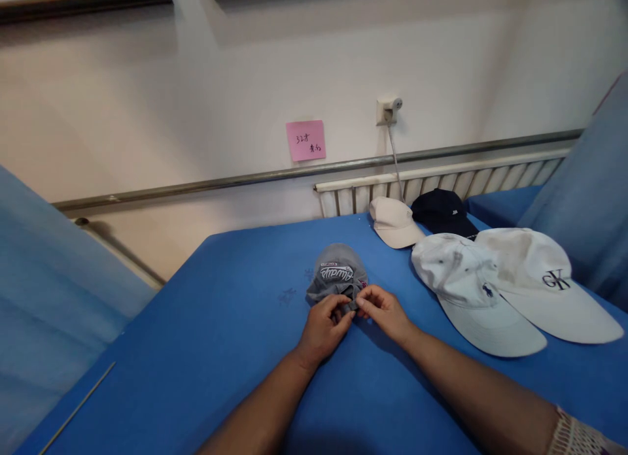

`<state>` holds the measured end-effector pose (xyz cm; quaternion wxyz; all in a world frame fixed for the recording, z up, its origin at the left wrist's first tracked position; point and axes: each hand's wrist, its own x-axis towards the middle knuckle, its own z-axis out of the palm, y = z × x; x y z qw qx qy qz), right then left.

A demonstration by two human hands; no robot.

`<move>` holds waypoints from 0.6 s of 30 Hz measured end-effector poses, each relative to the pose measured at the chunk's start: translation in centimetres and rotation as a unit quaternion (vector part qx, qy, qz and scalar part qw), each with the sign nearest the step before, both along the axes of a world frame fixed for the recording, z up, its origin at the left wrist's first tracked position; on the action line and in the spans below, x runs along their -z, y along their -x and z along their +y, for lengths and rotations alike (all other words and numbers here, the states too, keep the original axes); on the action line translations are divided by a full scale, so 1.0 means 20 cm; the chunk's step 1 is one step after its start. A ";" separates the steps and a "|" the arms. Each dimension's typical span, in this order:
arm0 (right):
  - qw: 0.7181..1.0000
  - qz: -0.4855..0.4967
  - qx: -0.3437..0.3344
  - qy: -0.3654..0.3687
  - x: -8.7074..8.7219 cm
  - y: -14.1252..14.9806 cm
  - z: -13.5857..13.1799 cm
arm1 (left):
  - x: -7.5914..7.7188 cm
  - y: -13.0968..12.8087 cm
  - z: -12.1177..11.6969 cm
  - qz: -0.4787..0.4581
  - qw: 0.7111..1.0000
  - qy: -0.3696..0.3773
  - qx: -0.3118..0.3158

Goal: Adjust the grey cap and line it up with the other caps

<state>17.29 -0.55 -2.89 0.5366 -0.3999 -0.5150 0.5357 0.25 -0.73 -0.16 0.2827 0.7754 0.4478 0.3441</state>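
A grey cap (336,273) with white lettering lies on the blue cloth-covered table (230,337), its back facing me. My left hand (324,325) and my right hand (383,309) meet at the cap's near edge. Both pinch the rear strap of the cap, fingers curled closed on it.
To the right lie two white caps (466,291) (540,282), overlapping. Behind them sit a beige cap (394,221) and a dark navy cap (441,211). A radiator (441,184) and rail run along the wall. A pink note (305,140) hangs above.
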 end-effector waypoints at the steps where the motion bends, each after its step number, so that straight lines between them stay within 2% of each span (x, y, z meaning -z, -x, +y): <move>1: 1.000 -0.015 -0.010 0.001 0.01 0.00 0.00 | 0.00 0.00 0.00 0.006 1.000 -0.005 0.006; 5: 0.999 -0.037 -0.021 -0.009 0.03 0.00 0.00 | -0.01 -0.01 -0.01 0.023 0.999 -0.017 0.029; 11: 1.000 -0.021 -0.003 -0.006 0.01 0.00 0.00 | -0.01 -0.01 -0.02 0.033 0.999 -0.020 0.014; 18: 0.999 0.026 -0.019 0.021 -0.01 0.01 0.00 | -0.02 -0.01 -0.02 0.029 1.000 -0.004 0.010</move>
